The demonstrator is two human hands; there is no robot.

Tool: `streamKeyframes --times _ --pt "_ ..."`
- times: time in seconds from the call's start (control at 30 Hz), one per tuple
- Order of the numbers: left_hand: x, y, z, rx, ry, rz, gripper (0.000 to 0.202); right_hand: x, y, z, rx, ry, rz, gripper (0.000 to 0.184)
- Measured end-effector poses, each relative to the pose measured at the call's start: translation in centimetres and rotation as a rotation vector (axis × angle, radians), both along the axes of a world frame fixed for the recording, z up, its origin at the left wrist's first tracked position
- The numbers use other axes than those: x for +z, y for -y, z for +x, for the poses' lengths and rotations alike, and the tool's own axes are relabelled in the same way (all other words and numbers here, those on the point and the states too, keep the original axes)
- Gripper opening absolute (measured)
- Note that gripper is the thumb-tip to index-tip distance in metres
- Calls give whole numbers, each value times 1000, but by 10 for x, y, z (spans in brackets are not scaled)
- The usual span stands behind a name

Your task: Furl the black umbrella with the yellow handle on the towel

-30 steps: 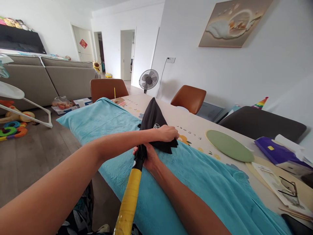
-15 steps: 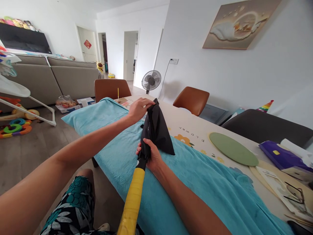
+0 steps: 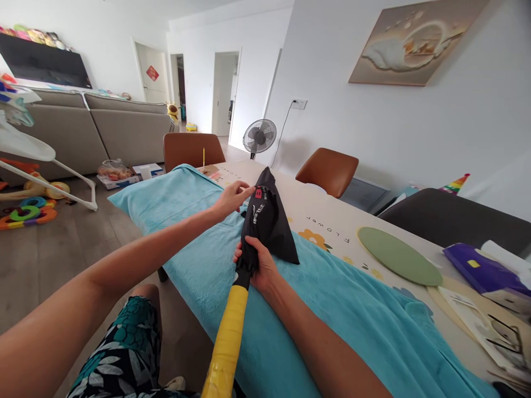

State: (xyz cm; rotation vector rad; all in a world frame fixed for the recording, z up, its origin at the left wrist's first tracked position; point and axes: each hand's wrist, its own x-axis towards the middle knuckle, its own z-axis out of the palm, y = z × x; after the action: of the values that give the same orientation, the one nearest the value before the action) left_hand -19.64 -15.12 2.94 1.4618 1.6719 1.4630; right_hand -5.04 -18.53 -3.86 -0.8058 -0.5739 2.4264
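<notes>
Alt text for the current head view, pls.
A person's right hand grips a partly furled black umbrella just above its yellow handle, while the left hand reaches to the canopy by its printed lettering. Below is a turquoise blanket draped over a flower-print table, with a green oval placemat to the right.

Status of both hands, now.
Left hand: half-curled at the black umbrella; whether it holds on cannot be told.
Right hand: closed around the umbrella, above its yellow handle.
</notes>
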Motion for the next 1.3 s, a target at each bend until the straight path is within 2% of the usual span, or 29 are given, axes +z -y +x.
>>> streamKeyframes --times 0.07,0.17,0.3,0.4,0.53,0.67,0.77,0.87,0.97,1.1,1.3 --pt "6 -1 12 -49 -93 27 40 -1 0 0 9 0 -7 13" --pt "11 -5 25 -161 -311 -26 39 -2 -1 0 8 -8 3 13" --pt "2 -11 36 -204 -591 -172 32 -3 -2 0 7 -6 35 14" --pt "-6 -15 39 -187 -712 -245 36 -3 -2 -1 21 0 43 16" --pt "-7 -25 43 -169 -817 -197 37 -2 -1 -1 -5 -9 44 14" --pt "-1 -43 51 -247 -946 -150 37 -2 0 0 1 -2 51 16" --pt "0 -57 60 -320 -1044 -222 40 -2 0 0 11 -7 62 17" --pt "1 -67 67 -364 -1090 -339 40 -2 0 1 21 -1 50 18" --pt "2 -71 70 -386 -1100 -363 39 -2 0 1 23 6 47 17" --pt "3 -69 66 -379 -1075 -283 35 -2 -1 0 18 4 44 17" --pt "4 -64 48 -217 -861 -42 28 -2 -1 0 33 9 50 20"
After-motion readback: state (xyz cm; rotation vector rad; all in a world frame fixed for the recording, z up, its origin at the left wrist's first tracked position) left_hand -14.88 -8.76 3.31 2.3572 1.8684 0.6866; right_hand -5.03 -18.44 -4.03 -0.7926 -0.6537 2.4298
